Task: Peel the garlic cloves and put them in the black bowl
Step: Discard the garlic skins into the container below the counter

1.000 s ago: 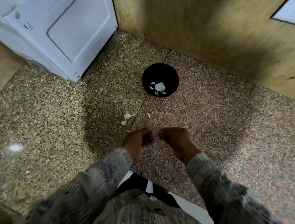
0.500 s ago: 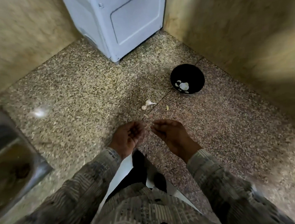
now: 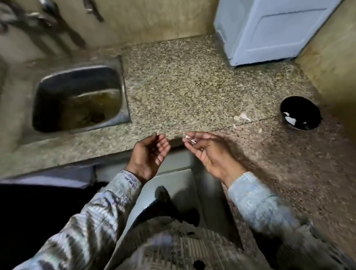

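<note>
There are two hands. The left hand point(image 3: 149, 156) is palm up near the counter's front edge. Its fingers point(image 3: 163, 144) are loosely curled and a little apart, and they hold nothing. The right hand point(image 3: 211, 153) is just beside it, not touching it. Its thumb and first fingertips are pressed together on one tiny white scrap point(image 3: 190, 140). The scrap pokes out at the very tips. It is too small and blurry to tell if it is garlic or only skin.

There is one black bowl point(image 3: 306, 105), on the speckled counter point(image 3: 181, 89) and well apart from the right hand, off to its right. Inside the bowl lie white pieces point(image 3: 291, 118), perhaps two or three. About four pale bits point(image 3: 242, 116) lie loose on the counter between the right hand and the bowl. None of them touches a finger.

There is one metal sink point(image 3: 77, 98) on the left and one white box point(image 3: 280, 24) at the back right.
</note>
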Demonstrator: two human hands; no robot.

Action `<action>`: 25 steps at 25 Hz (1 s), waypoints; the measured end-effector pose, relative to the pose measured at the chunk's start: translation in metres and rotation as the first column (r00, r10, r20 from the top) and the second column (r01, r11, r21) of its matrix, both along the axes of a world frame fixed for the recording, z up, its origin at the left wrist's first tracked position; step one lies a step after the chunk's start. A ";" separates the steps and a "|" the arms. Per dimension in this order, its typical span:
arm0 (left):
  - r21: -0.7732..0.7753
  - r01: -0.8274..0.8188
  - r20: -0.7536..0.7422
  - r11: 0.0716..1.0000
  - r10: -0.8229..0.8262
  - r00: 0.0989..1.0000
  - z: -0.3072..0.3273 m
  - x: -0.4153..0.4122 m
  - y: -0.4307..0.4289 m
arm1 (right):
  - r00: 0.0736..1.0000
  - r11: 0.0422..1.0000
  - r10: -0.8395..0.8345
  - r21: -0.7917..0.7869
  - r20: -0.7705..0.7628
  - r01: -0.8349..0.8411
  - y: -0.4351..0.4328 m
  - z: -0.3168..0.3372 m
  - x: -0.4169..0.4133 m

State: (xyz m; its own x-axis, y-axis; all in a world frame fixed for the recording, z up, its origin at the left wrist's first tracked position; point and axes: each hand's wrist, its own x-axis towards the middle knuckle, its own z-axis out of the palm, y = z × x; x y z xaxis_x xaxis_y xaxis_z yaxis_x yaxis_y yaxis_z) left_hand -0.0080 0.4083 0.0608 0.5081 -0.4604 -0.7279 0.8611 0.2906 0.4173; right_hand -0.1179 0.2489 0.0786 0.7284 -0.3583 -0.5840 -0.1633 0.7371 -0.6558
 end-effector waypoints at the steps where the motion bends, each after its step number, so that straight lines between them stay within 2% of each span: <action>1: -0.002 -0.061 0.004 0.998 0.061 0.998 0.001 0.003 0.028 | 0.998 0.998 0.059 -0.001 0.008 -0.059 0.020 0.003 0.010; 4: -0.007 -0.225 0.012 0.974 0.225 0.974 0.006 0.010 0.102 | 0.972 0.972 0.234 -0.007 0.025 -0.233 0.076 0.010 0.040; 8: -0.021 -0.421 0.051 0.907 0.421 0.905 0.010 0.024 0.215 | 0.889 0.889 0.457 -0.010 0.019 -0.457 0.179 0.016 0.094; 12: -0.004 -0.555 0.051 0.832 0.554 0.831 0.001 0.040 0.324 | 0.804 0.804 0.595 0.011 -0.005 -0.595 0.286 0.009 0.146; 15: 0.071 -0.580 0.041 0.811 0.579 0.814 -0.022 0.053 0.395 | 0.743 0.744 0.668 0.032 -0.035 -0.667 0.358 -0.014 0.177; 18: 0.150 -0.627 0.008 0.764 0.634 0.774 -0.065 0.070 0.452 | 0.690 0.692 0.722 0.054 -0.056 -0.720 0.419 -0.076 0.209; 21: 0.217 -0.650 -0.038 0.728 0.672 0.740 -0.125 0.083 0.484 | 0.689 0.694 0.720 0.049 -0.087 -0.719 0.460 -0.152 0.229; 25: 0.279 -0.647 -0.077 0.710 0.688 0.722 -0.266 0.102 0.512 | 0.629 0.652 0.744 0.039 -0.225 -0.757 0.494 -0.295 0.261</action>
State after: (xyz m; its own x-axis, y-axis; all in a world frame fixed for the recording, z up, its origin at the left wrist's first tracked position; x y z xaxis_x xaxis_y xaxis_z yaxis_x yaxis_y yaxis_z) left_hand 0.0939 0.9199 -0.2049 0.4849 0.1333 -0.8643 0.5367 0.7350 0.4145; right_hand 0.1432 0.7427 -0.2164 0.6270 0.2235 -0.7463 -0.7760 0.2639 -0.5729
